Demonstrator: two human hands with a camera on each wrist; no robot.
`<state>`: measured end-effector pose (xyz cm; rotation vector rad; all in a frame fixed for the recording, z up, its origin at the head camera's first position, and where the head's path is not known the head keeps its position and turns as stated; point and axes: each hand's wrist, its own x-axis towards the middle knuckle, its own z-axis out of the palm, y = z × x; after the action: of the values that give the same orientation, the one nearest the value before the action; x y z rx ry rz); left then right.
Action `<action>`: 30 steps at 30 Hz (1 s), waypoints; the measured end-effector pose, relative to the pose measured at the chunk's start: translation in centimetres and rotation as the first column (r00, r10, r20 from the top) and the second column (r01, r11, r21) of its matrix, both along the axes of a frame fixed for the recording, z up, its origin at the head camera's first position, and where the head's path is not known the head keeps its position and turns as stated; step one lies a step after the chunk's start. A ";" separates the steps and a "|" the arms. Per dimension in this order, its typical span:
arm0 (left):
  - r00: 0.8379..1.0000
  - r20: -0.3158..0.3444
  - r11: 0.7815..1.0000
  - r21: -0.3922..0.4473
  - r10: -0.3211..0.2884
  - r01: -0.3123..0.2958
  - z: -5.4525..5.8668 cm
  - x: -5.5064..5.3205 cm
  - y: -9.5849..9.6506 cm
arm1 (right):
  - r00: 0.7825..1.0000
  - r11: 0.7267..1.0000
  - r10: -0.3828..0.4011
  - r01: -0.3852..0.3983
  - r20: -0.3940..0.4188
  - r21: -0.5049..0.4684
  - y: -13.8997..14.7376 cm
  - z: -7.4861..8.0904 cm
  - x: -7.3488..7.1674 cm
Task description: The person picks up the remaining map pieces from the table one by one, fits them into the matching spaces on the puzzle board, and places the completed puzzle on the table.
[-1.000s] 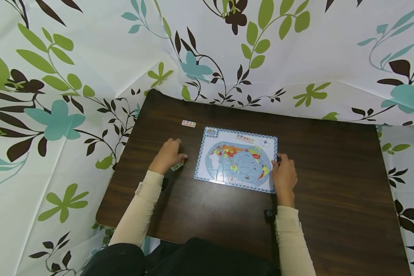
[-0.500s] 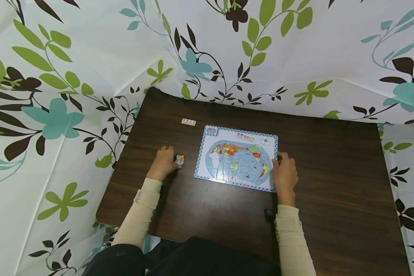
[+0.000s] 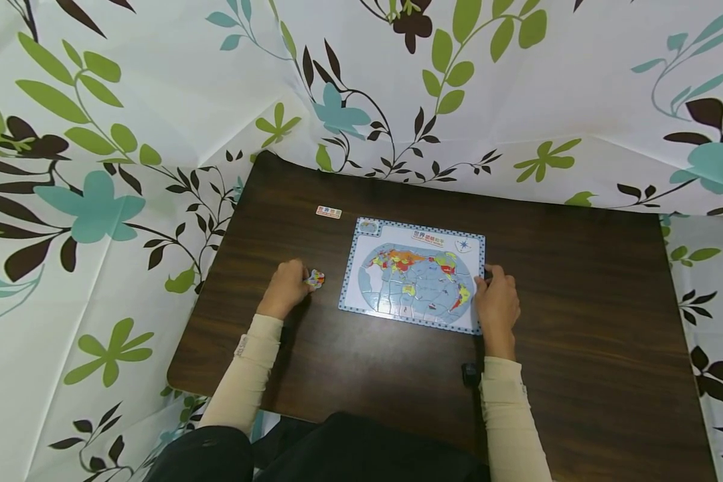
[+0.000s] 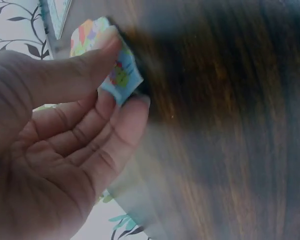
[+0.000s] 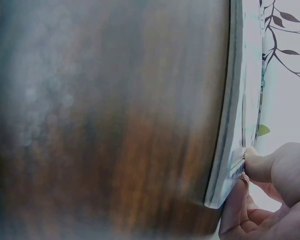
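My left hand (image 3: 284, 289) pinches a colourful puzzle piece (image 4: 121, 75) between thumb and fingers, just above the table left of the puzzle board. Light blue, yellow, red and orange print shows on the piece; the thumb covers part of it. A world map puzzle board (image 3: 349, 294) with a blue dotted border lies flat in the middle of the table. At its right edge, my right hand (image 3: 497, 306) grips the board, thumb on top and fingers against the side. In the right wrist view, the board's edge (image 5: 225, 145) is seen from the side.
A small printed title strip (image 3: 329, 212) lies on the dark wooden table (image 3: 578, 321), up and left of the board. Leaf-patterned white cloth (image 3: 506, 87) hangs behind and beside the table. A black wrist device (image 3: 471, 376) sits by the right wrist.
The left hand has shifted slightly down and left, and the piece in its fingers has turned so that its printed face shows more. My right hand stays on the board's edge.
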<state>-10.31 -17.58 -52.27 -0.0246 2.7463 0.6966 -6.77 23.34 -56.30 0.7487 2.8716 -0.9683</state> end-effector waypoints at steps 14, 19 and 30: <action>0.998 0.016 0.956 0.288 0.055 -0.057 1.7 -0.9 1.9 | 1.000 1.000 0.001 -0.001 0.002 0.001 0.0 -0.1 0.0; 0.991 0.112 0.896 0.431 0.070 -0.112 1.4 -1.6 3.9 | 1.000 1.000 -0.002 0.002 0.006 0.007 0.0 0.0 0.0; 0.969 0.223 0.810 0.546 0.107 -0.215 -0.1 -2.8 6.8 | 1.000 1.000 0.004 -0.004 -0.001 0.010 0.1 -0.4 -0.1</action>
<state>-13.06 -10.79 -52.38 -0.1841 2.2747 1.4601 -6.92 23.45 -56.72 0.7429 2.8797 -0.9544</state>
